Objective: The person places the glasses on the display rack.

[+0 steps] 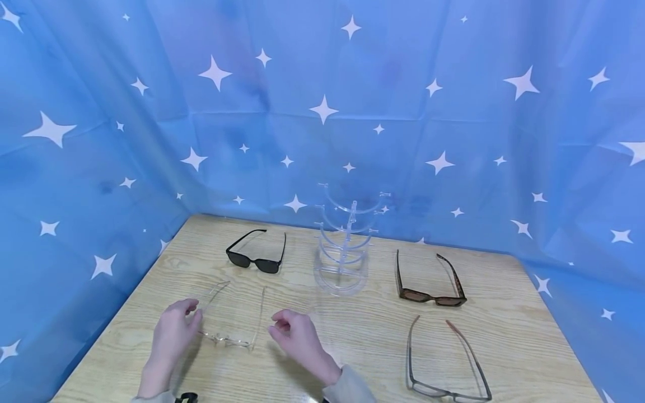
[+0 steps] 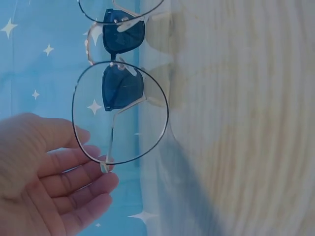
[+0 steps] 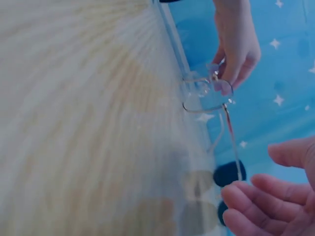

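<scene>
A pair of thin metal-rimmed eyeglasses (image 1: 227,340) lies on the table with its temples opened out toward the back. At its left hinge is my left hand (image 1: 173,333), fingers loosely bent; the left wrist view shows the thumb and fingers spread beside the round lens rim (image 2: 73,105). My right hand (image 1: 297,338) is held over the table just right of the right temple, apart from it in the head view. Its fingers (image 3: 266,196) look relaxed in the right wrist view, with the temple end overlapping their tips.
Behind the eyeglasses lie black sunglasses (image 1: 266,266). A clear tiered display stand (image 1: 344,252) stands at the back middle. On the right are brown sunglasses (image 1: 447,301) and, nearer, dark-framed eyeglasses (image 1: 476,358). A blue starry curtain (image 1: 322,140) surrounds the wooden table (image 1: 373,330).
</scene>
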Action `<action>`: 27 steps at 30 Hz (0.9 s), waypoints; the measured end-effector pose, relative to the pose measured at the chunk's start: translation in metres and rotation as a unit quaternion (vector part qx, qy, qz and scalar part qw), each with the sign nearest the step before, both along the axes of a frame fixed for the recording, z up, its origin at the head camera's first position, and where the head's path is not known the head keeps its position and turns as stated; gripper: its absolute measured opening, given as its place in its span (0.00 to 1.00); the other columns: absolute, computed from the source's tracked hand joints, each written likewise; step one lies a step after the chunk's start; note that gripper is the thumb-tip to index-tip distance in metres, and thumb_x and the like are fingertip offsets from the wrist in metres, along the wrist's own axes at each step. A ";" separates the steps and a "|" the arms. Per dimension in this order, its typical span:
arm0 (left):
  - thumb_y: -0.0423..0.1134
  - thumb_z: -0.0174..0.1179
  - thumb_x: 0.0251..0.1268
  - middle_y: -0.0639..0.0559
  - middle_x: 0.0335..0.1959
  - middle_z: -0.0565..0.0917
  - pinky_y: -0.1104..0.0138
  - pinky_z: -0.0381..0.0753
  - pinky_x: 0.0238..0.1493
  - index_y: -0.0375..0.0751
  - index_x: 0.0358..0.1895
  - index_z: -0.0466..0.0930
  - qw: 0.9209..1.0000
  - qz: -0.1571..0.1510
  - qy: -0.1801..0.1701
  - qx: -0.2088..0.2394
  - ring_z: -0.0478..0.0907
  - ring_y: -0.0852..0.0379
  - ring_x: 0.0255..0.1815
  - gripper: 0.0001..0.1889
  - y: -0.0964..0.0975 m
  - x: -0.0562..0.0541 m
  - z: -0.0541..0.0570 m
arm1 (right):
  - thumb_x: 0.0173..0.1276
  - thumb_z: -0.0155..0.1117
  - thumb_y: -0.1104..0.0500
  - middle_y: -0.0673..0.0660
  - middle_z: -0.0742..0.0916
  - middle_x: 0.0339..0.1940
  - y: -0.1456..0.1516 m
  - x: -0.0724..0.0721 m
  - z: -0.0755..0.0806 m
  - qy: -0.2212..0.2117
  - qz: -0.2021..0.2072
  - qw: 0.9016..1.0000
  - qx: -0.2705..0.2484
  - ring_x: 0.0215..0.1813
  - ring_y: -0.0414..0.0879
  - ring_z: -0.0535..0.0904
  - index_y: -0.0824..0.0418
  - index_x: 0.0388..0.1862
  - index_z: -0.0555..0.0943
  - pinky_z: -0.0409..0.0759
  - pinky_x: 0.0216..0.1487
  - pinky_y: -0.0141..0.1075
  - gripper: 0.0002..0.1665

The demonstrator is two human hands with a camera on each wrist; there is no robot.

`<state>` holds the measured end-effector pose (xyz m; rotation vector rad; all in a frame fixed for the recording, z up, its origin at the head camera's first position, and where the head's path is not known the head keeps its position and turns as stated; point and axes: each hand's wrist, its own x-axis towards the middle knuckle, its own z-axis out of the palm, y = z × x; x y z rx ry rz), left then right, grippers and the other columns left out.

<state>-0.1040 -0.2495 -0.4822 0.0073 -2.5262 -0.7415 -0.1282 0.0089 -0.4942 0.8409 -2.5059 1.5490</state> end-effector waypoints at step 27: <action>0.30 0.60 0.58 0.48 0.25 0.82 0.72 0.73 0.22 0.25 0.41 0.81 0.960 0.041 -0.212 0.181 0.73 0.63 0.21 0.11 -0.020 -0.007 -0.003 | 0.60 0.60 0.70 0.69 0.83 0.21 -0.036 0.003 -0.014 -0.342 -0.013 0.920 -0.190 0.17 0.38 0.75 0.79 0.31 0.79 0.77 0.18 0.25 0.08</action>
